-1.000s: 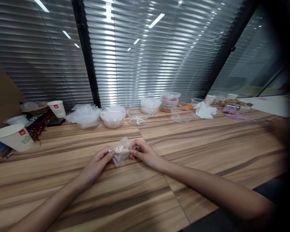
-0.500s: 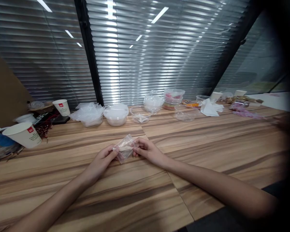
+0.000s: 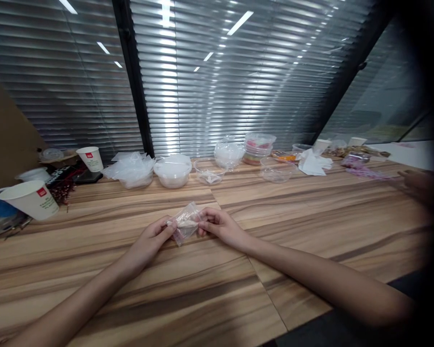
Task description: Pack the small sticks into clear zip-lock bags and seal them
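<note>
A small clear plastic bag [image 3: 185, 223] with something pale and reddish inside is held just above the wooden table [image 3: 311, 217]. My left hand [image 3: 152, 239] pinches its left edge with closed fingers. My right hand [image 3: 217, 226] pinches its right edge, fingers curled. Both forearms rest on the tabletop and reach in from the near edge.
Along the far edge by the blinds stand a heap of clear bags [image 3: 130, 168], a lidded white tub [image 3: 173, 170], clear bowls [image 3: 209, 171], stacked tubs [image 3: 259, 147] and tissue [image 3: 313, 163]. Paper cups [image 3: 31, 198] stand at the left. Another person's hand [image 3: 415, 183] shows at the far right.
Both hands keep their hold on the small bag and have barely moved. The view has shifted slightly, so everything sits a little further right than one second ago.
</note>
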{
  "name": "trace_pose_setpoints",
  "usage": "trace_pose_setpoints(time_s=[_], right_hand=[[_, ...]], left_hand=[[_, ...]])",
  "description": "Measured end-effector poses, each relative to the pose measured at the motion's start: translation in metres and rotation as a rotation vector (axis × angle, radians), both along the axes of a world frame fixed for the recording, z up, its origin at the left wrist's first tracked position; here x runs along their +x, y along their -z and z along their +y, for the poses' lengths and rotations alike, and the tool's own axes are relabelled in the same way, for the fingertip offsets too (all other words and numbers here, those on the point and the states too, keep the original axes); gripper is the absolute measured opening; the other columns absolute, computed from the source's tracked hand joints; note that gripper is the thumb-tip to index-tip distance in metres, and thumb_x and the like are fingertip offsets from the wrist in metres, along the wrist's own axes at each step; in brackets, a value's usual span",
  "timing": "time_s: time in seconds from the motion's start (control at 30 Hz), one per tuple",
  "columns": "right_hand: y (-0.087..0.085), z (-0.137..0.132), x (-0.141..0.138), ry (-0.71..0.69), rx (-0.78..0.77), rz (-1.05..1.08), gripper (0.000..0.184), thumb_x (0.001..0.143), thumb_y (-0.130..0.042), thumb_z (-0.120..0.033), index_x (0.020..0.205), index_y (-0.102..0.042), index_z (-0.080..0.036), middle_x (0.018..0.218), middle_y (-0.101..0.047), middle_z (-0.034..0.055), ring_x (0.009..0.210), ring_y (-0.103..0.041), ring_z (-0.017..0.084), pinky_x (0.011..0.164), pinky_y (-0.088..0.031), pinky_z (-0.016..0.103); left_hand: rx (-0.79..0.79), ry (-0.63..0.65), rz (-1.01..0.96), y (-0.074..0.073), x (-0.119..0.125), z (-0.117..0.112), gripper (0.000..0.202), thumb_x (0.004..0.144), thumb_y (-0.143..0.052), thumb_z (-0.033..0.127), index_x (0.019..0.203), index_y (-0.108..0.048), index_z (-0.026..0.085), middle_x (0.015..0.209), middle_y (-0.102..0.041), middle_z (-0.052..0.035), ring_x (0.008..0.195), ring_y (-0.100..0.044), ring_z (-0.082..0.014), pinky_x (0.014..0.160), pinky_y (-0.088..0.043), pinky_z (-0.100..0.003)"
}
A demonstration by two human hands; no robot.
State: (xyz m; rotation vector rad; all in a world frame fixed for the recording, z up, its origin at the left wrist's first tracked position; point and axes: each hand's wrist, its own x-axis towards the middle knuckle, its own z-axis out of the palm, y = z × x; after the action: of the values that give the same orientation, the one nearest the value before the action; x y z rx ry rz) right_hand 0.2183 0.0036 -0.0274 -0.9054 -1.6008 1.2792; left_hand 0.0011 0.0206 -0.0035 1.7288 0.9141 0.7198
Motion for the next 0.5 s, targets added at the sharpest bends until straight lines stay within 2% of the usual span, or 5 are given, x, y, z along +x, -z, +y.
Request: trace_pose_setpoints(time_s=[0.27, 0.5], right_hand=[[-0.0008, 0.0011, 0.0027, -0.039, -0.046, 0.077, 0.023, 0.081, -0.056, -0.038, 0.089, -0.055, -0.016, 0.067, -0.052, -0.0011, 0.064, -0.049, 0.011, 0.062, -0.037, 0.023], [-0.0056, 0.0030, 0.0023, -0.045, -0.136, 0.215, 0.022, 0.083, -0.054, -0.038, 0.081, -0.053, -0.016, 0.065, -0.050, -0.0008, 0.064, -0.048, 0.012, 0.065, -0.038, 0.026]], left_hand=[[-0.040, 0.018, -0.006, -0.0031, 0.0005, -0.0027, 0.031, 0.083, -0.047, 0.043, 0.085, -0.063, 0.017, 0.091, -0.063, -0.0040, 0.088, -0.053, -0.0200, 0.081, -0.038, -0.026], [-0.034, 0.073, 0.072, -0.0039, 0.0000, -0.0039, 0.034, 0.081, -0.047, 0.046, 0.070, -0.058, 0.016, 0.071, -0.056, -0.0010, 0.069, -0.049, -0.0157, 0.065, -0.037, -0.023]])
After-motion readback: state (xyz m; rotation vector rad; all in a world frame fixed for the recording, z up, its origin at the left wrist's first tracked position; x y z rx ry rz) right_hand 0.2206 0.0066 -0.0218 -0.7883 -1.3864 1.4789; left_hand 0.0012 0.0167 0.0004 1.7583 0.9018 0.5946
